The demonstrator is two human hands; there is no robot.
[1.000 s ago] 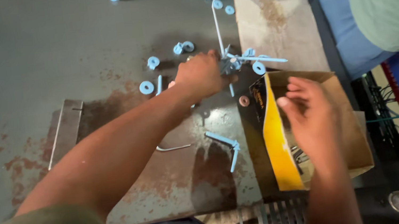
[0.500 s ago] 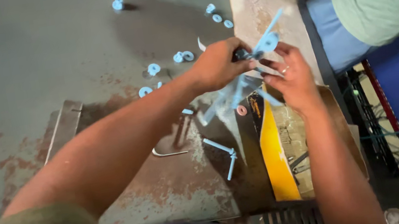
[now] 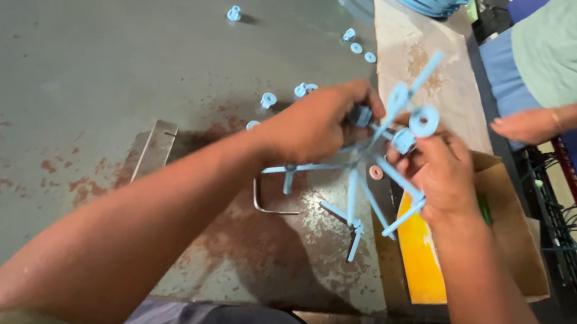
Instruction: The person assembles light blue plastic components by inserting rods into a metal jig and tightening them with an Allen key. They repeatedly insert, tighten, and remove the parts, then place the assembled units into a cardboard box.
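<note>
**Two hands hold a blue plastic sprue above a metal table**

The left hand is closed around the hub of a blue sprue — thin rods fanning out, some tipped with small round parts. The right hand grips the same sprue from below, fingers curled on rods near a blue ring. The sprue hangs just above the rust-stained table and an open cardboard box. Loose blue parts lie scattered on the table — a co-worker's hand rests nearby.
</note>
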